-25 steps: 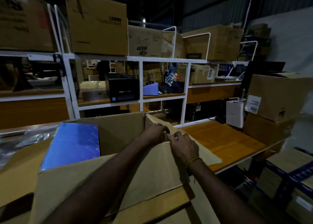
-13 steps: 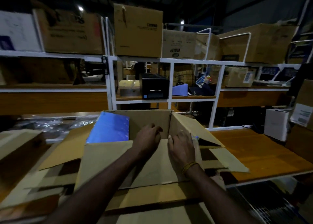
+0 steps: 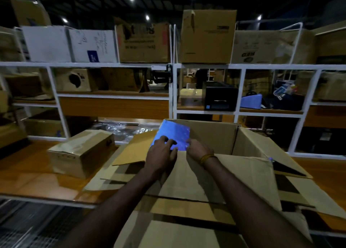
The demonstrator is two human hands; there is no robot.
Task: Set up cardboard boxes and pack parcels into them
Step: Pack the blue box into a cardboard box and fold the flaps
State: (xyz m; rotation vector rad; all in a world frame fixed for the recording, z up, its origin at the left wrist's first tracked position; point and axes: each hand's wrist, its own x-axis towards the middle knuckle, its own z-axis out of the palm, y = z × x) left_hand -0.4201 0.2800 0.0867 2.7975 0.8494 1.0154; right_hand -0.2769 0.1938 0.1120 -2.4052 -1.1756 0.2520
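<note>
A large open cardboard box (image 3: 215,135) stands on the table in front of me, its flaps folded outward. A shiny blue parcel (image 3: 176,133) leans upright against the box's back-left inside corner. My left hand (image 3: 162,156) lies on the parcel's lower face with fingers spread over it. My right hand (image 3: 197,149), with a yellow thread at the wrist, grips the parcel's lower right edge. The near flap hides the parcel's bottom and the box's inside floor.
A smaller closed cardboard box (image 3: 82,154) sits on the wooden table (image 3: 28,176) to the left. Flattened cardboard (image 3: 187,232) lies under my forearms. Crumpled clear plastic (image 3: 127,127) is behind. A white shelf rack (image 3: 173,90) with cartons and a black printer (image 3: 221,96) lines the back.
Both hands left the box's right flap corner and moved left onto the blue parcel. My view swung left, bringing the small closed box into sight.
</note>
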